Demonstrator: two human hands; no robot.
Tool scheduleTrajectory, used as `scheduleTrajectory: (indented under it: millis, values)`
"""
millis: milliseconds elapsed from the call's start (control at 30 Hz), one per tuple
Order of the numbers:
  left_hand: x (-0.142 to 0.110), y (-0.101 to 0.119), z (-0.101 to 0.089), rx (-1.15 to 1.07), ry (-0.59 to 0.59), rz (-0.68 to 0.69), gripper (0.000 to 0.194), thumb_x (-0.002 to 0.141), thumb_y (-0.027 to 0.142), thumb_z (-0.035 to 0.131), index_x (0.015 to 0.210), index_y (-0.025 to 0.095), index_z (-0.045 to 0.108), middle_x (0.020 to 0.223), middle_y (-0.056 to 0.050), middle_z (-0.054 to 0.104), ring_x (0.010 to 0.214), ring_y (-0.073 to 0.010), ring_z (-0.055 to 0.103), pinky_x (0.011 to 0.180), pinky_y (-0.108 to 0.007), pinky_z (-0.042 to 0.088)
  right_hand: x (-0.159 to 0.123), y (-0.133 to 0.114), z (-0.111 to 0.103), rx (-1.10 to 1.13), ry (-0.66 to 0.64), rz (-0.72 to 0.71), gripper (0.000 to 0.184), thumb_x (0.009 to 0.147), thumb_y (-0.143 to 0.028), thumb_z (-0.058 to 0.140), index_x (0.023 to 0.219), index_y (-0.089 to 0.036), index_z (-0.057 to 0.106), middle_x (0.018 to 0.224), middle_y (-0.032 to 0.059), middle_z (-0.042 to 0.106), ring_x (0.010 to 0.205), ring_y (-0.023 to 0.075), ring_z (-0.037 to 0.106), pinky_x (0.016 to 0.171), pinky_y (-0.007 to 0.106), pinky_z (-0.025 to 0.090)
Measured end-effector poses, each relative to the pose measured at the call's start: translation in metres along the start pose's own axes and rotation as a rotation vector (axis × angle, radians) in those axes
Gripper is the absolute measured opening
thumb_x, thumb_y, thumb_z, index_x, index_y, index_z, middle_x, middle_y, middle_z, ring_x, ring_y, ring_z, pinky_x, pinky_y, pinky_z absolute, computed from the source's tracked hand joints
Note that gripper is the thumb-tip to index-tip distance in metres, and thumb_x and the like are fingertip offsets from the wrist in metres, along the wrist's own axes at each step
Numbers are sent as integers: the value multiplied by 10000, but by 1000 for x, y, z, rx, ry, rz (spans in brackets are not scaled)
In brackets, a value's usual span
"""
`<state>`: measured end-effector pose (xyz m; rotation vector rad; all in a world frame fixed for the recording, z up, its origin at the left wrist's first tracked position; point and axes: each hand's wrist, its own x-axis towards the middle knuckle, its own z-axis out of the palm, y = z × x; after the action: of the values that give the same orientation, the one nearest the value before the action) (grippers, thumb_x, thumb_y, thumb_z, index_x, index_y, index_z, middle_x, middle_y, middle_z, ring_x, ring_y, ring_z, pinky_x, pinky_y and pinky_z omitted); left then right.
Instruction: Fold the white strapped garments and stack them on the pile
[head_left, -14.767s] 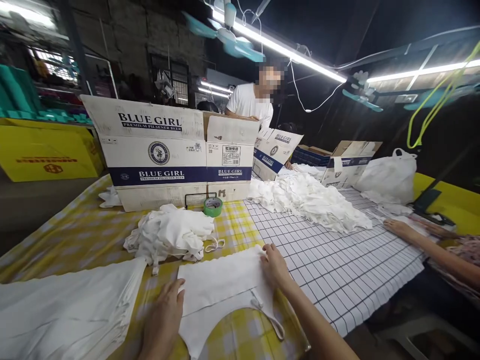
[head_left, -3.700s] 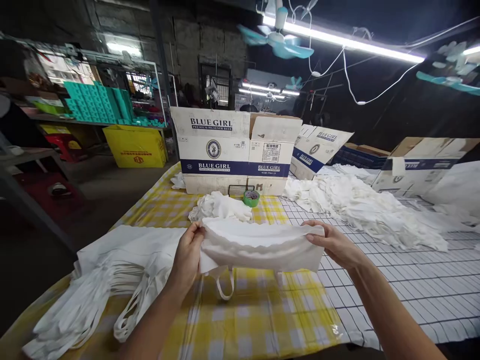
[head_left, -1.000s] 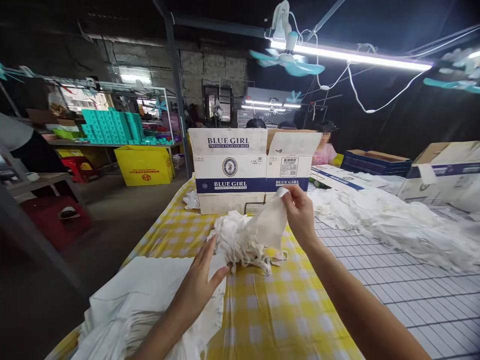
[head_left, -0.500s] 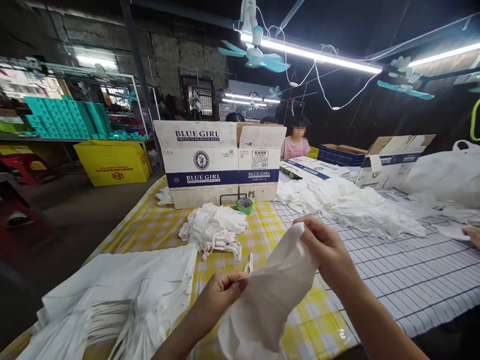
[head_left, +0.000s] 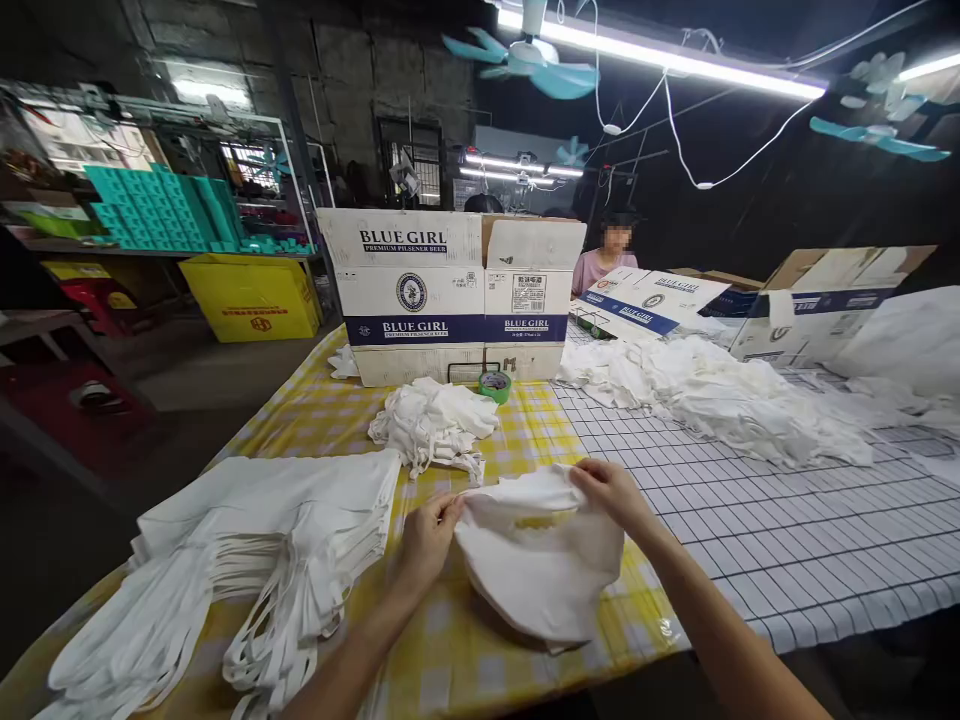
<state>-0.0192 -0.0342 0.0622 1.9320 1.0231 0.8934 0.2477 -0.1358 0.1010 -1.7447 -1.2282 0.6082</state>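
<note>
A thin white cloth piece [head_left: 525, 570] hangs between my two hands over the yellow checked tablecloth. My left hand [head_left: 433, 535] pinches its upper left corner, and my right hand [head_left: 611, 492] grips the upper right edge. The top sags between them, and a yellow patch shows through an opening there. To the left lies a neat stack of white cloth pieces [head_left: 277, 490] with long straps trailing toward me. Beyond my left hand sits a crumpled heap of white cloth [head_left: 435, 420] with loose straps.
An upright beer carton [head_left: 450, 290] stands at the back, a roll of green tape [head_left: 495, 386] before it. A large white cloth pile [head_left: 720, 395] covers part of the grid-patterned cloth [head_left: 720, 520] at right. A person [head_left: 606, 260] in pink sits behind another carton [head_left: 652, 298].
Both hands have spread the cloth so its upper edge runs nearly level. My right hand has come down, and my left hand has shifted slightly left and up. The view has tilted down.
</note>
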Motion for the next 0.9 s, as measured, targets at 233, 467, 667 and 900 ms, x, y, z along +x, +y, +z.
scheduleTrajectory:
  millis: [233, 467, 667, 900]
  values:
    - [0, 1, -2, -332, 89, -170, 412, 776, 550, 468, 656, 161, 534, 567, 30, 479, 516, -110, 432, 486, -207, 329, -19, -19, -18, 180, -363, 78, 345, 770, -462, 536, 631, -148, 574, 567, -25, 493, 499, 82, 412, 458, 188, 289]
    - [-11, 21, 3, -239, 164, -74, 400, 796, 537, 456, 749, 171, 611, 596, -1, 541, 579, -151, 499, 499, -219, 365, -17, 23, -1, -28, -477, 81, 116, 684, -272, 624, 716, -190, 699, 571, -1, 583, 519, 127, 515, 465, 228, 344]
    - [-19, 44, 2, -118, 154, 67, 337, 868, 413, 408, 983, 187, 630, 638, 9, 567, 602, -144, 503, 555, -220, 367, 46, -2, -31, -28, 148, 111, 664, 816, -405, 423, 1390, -149, 210, 1080, 127, 548, 807, 203, 599, 639, 312, 451]
    - [-21, 78, 6, -36, 104, 260, 265, 863, 326, 437, 962, 209, 653, 801, -31, 654, 720, -167, 587, 655, -249, 430, -11, -75, 22, 9, -315, -384, 565, 772, -332, 567, 1301, -262, 383, 1133, 52, 571, 991, 190, 540, 809, 302, 440]
